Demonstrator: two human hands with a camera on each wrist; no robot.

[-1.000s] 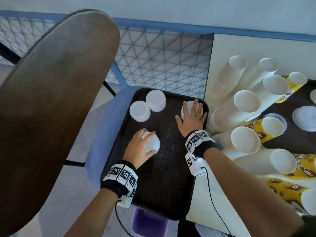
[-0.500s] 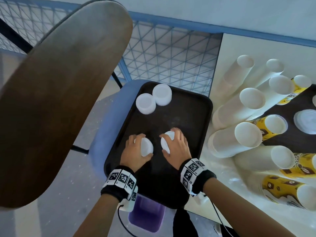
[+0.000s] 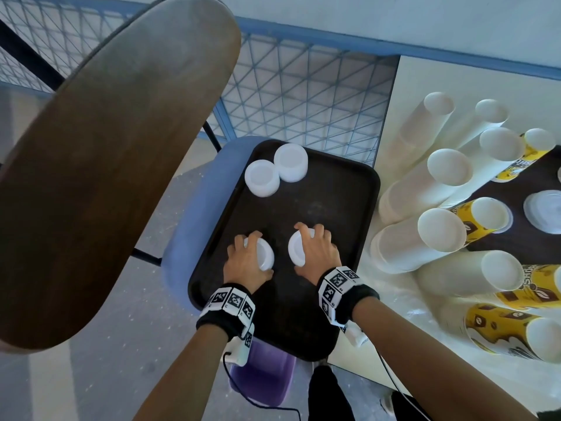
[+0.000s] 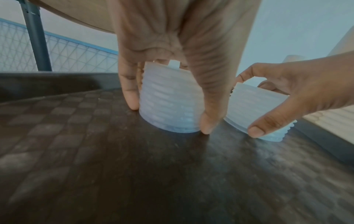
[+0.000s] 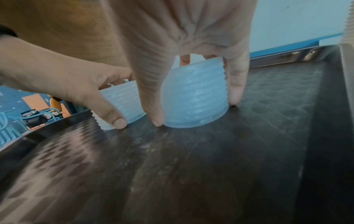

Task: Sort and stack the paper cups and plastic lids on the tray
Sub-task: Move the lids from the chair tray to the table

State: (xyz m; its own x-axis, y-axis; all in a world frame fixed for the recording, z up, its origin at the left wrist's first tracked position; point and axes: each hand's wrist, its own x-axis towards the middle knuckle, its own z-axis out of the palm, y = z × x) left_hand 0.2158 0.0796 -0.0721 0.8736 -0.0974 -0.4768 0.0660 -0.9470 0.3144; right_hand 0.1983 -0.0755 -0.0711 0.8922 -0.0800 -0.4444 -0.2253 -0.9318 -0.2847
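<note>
Two stacks of white plastic lids stand side by side on the dark tray. My left hand grips the left lid stack from above, thumb and fingers down its sides. My right hand grips the right lid stack the same way. Both stacks touch the tray floor, with the right one slightly tilted in the left wrist view. Two more lid stacks stand at the tray's far left corner.
Long stacks of white paper cups and yellow printed cups lie on the table to the right. Clear lids lie on a second dark tray there. A brown chair back rises at the left, and the tray rests on a blue seat.
My right hand took the lid stack from the tray's far right and brought it near, next to the stack under my left hand. The two stacks now stand side by side.
</note>
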